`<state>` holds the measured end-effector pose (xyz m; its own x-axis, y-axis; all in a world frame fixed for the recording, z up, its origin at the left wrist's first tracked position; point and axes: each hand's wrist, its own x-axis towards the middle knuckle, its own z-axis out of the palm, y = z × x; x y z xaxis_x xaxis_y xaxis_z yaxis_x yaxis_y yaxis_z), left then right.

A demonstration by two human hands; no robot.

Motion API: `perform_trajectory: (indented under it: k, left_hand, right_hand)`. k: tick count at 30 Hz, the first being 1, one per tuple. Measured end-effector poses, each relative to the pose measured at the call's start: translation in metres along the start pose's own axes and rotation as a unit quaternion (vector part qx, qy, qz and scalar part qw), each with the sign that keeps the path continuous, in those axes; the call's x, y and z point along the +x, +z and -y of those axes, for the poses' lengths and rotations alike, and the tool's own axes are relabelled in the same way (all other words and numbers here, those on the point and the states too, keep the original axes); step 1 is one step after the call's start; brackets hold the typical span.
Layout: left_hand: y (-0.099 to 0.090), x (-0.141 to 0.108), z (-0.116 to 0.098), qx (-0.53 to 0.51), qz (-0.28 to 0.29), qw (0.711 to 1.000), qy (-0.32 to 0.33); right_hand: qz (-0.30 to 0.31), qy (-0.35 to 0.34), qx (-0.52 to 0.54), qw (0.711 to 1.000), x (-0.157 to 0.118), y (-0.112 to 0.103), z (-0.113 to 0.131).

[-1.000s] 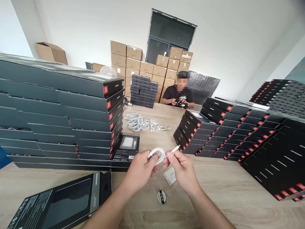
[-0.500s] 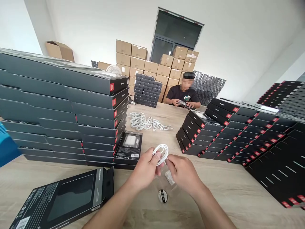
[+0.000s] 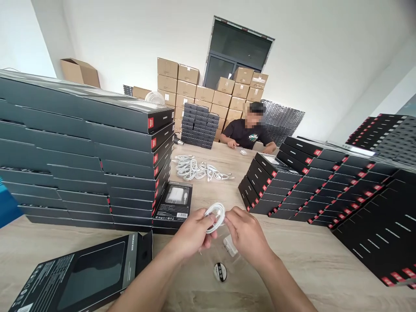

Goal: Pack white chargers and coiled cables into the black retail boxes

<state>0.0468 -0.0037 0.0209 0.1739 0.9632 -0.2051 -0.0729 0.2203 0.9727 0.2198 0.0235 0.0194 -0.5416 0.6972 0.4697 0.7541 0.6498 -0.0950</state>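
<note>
A coiled white cable [image 3: 216, 218] is held by my left hand [image 3: 194, 230], fingers through and around the loop. Pinched at the coil's right side, my right hand [image 3: 244, 227] has its thumb and forefinger on the cable. Below my hands a white charger block [image 3: 230, 245] lies on the table in a clear plastic tray, partly hidden by my right hand. Nearer to me is a round black-and-white label [image 3: 220, 272]. To the left an open black box [image 3: 92, 271] with a dark window lies on the table [image 3: 191, 294].
Tall stacks of black boxes stand left [image 3: 126, 143] and right [image 3: 279, 182]. A pile of white cables [image 3: 195, 168] lies ahead, beyond a box showing a charger [image 3: 175, 196]. A person [image 3: 248, 130] sits across the table, before stacked cartons [image 3: 204, 93].
The coil has tilted and shifted slightly left and down in my hands. Across the table, the person's hands have parted, and a small white item now lies between them.
</note>
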Motion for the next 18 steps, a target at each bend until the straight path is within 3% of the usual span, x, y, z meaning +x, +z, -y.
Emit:
perform_trajectory:
  k: [3,5,9,14,18]
  left_hand:
    - [-0.003,0.002,0.003,0.051,-0.023,0.998,0.017]
    - [-0.004,0.002,0.004,0.084,-0.033,0.995,0.045]
    - [-0.002,-0.002,0.001,0.117,-0.047,0.99,0.064]
    - [0.003,-0.004,0.005,0.14,-0.029,0.983,0.113]
    - [0.002,0.0,0.01,0.175,-0.045,0.978,0.104]
  right_hand:
    - [0.016,-0.005,-0.007,1.0,0.001,0.002,0.0]
    - [0.008,0.009,0.065,0.998,0.0,0.003,0.001]
    - [-0.095,0.026,0.159,0.982,-0.003,0.003,0.002]
    - [-0.159,-0.047,0.098,0.981,0.0,0.004,0.006]
    - [-0.203,-0.093,0.147,0.963,-0.001,-0.01,0.02]
